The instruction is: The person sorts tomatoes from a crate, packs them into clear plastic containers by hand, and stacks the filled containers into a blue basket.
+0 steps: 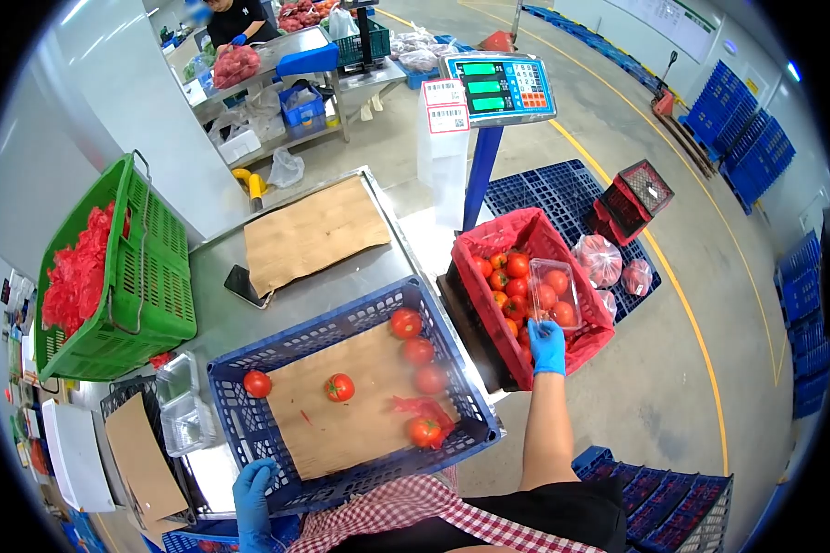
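My right hand point(549, 347), in a blue glove, pinches the near end of a clear plastic container point(563, 276) over the red-lined crate point(475, 241). Tomatoes point(516, 266) fill that crate; some show through the clear plastic, and I cannot tell whether any are inside the container. My gloved left hand point(253, 493) is closed on the near-left rim of a blue crate point(295, 343). Brown paper point(309, 392) lines this crate. On it lie several tomatoes point(339, 387), mostly along the right side, and a scrap of red plastic point(433, 412).
A green crate point(161, 267) holding red bags stands left, near clear containers point(186, 419). Brown paper point(318, 235) and a phone point(245, 286) lie on the metal table point(214, 253). The scale display point(500, 88) rises ahead. A co-worker point(240, 23) handles a red bag farther off.
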{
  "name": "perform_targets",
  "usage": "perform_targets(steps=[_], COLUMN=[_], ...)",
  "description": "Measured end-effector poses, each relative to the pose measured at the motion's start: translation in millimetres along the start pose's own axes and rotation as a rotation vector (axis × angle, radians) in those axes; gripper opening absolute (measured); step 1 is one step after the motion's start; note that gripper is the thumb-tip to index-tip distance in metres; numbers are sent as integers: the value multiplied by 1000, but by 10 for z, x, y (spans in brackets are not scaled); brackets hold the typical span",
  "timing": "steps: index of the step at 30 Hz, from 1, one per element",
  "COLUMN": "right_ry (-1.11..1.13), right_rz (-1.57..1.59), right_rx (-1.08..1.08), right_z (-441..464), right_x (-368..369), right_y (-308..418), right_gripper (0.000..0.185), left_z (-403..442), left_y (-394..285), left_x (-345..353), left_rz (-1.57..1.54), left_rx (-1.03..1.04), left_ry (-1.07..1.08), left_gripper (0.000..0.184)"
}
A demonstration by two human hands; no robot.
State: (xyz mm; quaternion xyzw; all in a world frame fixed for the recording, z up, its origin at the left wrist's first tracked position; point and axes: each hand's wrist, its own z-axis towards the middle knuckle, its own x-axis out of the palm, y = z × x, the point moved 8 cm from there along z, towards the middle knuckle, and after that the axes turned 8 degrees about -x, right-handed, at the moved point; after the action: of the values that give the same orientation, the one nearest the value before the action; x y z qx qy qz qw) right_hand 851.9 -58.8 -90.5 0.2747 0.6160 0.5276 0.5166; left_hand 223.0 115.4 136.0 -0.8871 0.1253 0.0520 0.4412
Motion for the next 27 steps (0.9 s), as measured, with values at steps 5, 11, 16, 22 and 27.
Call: perform_targets(steps=[5, 11, 16, 22, 27], right_ry=[125, 773, 1242, 1801, 171], right_rz=[959, 933, 691, 483, 514], right_rx=[511, 445, 279, -54, 169], right_z=[-373, -964, -1741, -1734, 414], right_x=[49, 415, 817, 728, 386], right_y=[799, 2359, 3111, 3201, 1021], right_gripper=[20, 25, 18, 30, 21], left_z=[-11, -146, -111, -70, -92], left_y=[-188, -693, -578, -22, 280], left_x=[278, 1167, 1496, 1019, 703], left_rz=[-8, -198, -444, -630, -593], left_rx=[49, 82, 72, -224, -208], left_ry=[118, 509, 706, 591, 483], left_gripper=[21, 63, 78, 71, 71])
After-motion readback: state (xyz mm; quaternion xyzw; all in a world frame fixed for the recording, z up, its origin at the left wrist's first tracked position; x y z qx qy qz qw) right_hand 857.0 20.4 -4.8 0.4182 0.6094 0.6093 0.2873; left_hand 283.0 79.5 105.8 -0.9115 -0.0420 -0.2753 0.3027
